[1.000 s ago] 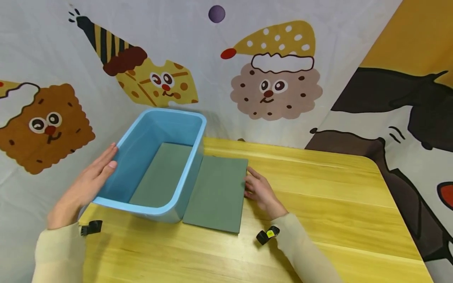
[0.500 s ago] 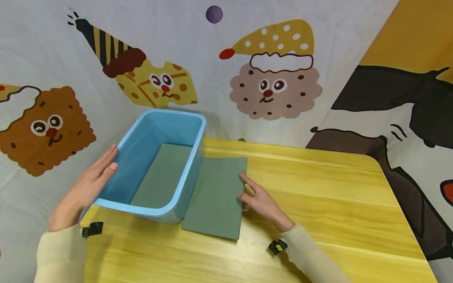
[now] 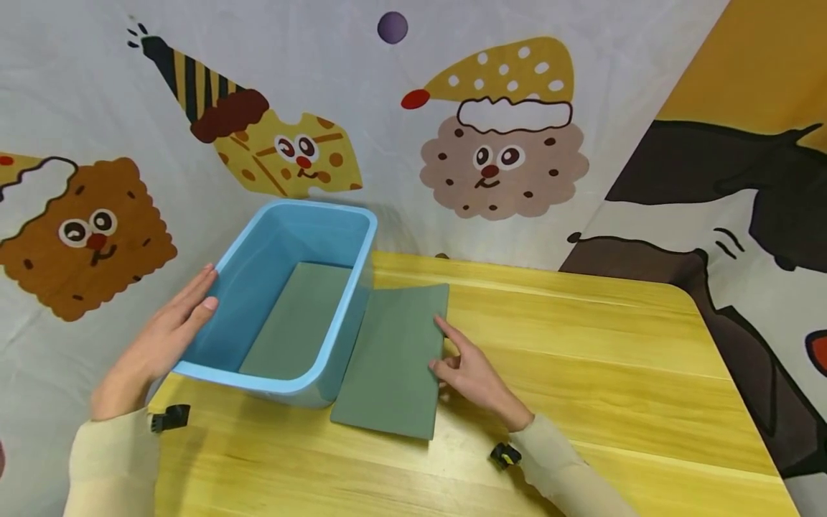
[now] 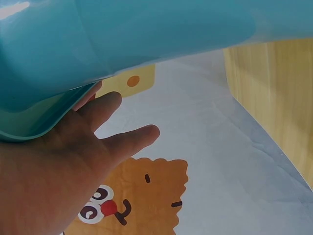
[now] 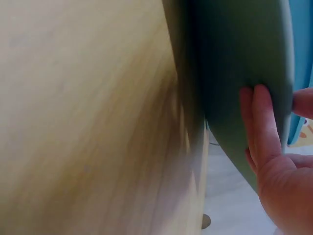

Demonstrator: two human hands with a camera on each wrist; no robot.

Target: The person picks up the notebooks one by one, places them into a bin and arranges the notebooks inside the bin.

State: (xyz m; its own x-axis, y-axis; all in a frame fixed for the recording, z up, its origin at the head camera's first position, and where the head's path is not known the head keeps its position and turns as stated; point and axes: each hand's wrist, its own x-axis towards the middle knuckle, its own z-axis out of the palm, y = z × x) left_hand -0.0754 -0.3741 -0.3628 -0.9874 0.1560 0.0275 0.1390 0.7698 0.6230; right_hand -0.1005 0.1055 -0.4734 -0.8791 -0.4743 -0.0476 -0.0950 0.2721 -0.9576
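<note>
A thin grey-green sheet (image 3: 394, 359) lies against the right side of a light blue plastic bin (image 3: 258, 383), its right edge lifted off the table. My right hand (image 3: 478, 377) pinches that edge, thumb and index finger above. In the right wrist view the other fingers (image 5: 264, 115) press the sheet's underside. My left hand (image 3: 161, 337) rests along the bin's left rim with fingers extended. The left wrist view has its thumb and fingers spread just beneath the blue rim. A grey-green surface (image 3: 300, 316) of like colour covers the bin's floor.
Under everything is a yellow wood-grain table (image 3: 581, 359) with a rounded far right corner. A white cloth backdrop (image 3: 388, 143) printed with cartoon biscuits and cheese hangs right behind the bin.
The right hand has shifted from beside the sheet's edge to gripping it, thumb and index finger now on top. The sheet's right edge has risen a little. Left hand and bin stay put.
</note>
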